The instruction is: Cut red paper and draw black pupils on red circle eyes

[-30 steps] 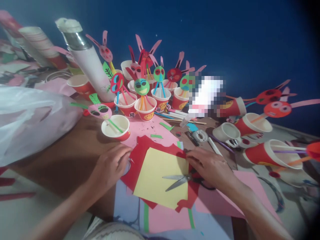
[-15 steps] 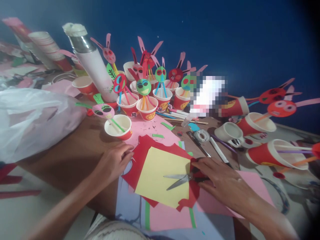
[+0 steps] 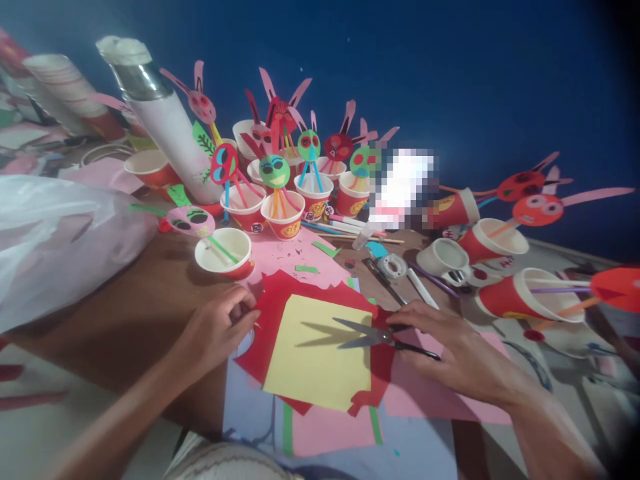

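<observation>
My right hand (image 3: 445, 347) grips black-handled scissors (image 3: 367, 335), fingers at the handle loops. The blades are spread and point left, held above a yellow paper sheet (image 3: 315, 373) on which their shadow falls. Under the yellow sheet is a larger red paper (image 3: 280, 287) with ragged cut edges. My left hand (image 3: 223, 323) rests at the left edge of the red paper, fingers loosely curled and thumb apart, with nothing visible in it. Beneath lies a pink sheet with green strips (image 3: 330, 430).
Several paper cups with paper rabbit-like faces on straws stand behind, including a near cup (image 3: 225, 257). A white flask (image 3: 170, 133) leans at left beside a plastic bag (image 3: 65, 247). At right are a tape roll (image 3: 393, 267), a mug (image 3: 443, 260) and a white marker (image 3: 423, 288).
My right hand has raised the scissors off the yellow paper, and their shadow now shows separately. The left hand stays beside the red paper. The whole view has shifted slightly.
</observation>
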Motion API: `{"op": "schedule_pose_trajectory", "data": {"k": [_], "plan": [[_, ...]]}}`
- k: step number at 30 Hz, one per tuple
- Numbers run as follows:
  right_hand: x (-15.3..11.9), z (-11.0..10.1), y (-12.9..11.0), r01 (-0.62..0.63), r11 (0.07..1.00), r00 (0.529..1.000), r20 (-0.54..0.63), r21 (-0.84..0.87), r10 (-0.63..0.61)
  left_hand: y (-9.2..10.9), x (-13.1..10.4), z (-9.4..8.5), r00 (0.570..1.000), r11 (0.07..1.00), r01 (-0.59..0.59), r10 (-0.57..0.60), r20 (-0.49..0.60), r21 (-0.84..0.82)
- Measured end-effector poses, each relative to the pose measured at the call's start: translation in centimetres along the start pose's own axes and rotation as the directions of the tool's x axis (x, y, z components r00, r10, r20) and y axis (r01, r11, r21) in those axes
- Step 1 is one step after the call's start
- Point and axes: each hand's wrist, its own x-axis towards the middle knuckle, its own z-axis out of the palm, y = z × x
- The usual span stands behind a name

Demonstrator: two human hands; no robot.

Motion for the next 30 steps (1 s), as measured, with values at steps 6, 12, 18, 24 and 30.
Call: {"op": "schedule_pose_trajectory", "data": {"k": [6, 12, 18, 24, 30], "plan": [[0.2, 0.1, 1.7, -0.065, 0.908, 0.997, -0.003, 0.414, 0.073, -0.1, -0.3, 0.1, 1.000, 0.999, 0.006, -0.007, -0.019, -0.054], [0.2, 0.9, 1.7, -0.096, 0.731, 0.978, -0.072, 0.675, 0.195, 0.8, -0.6, 0.0, 0.976, 0.992, -0.125, 0.122, -0.180, -0.005], [0.8, 0.5, -0.6, -0.026, 0.961, 0.997, -0.069, 0.274, 0.047, 1.5, -1.8, -0.4, 0.974, 0.998, -0.040, 0.029, -0.223, -0.043], [1.2, 1.9, -2.1, 0.078, 0.988, 0.985, -0.139, -0.137, -0.097, 2.0, -2.6, -0.6, 0.942, 0.988, -0.145, 0.122, -0.312, -0.049], [1.1, 2.1, -2.1, 0.072, 0.950, 0.985, -0.127, -0.305, -0.115, 2.2, -3.4, -0.6, 0.889, 0.973, -0.231, 0.209, -0.407, -0.005]]}}
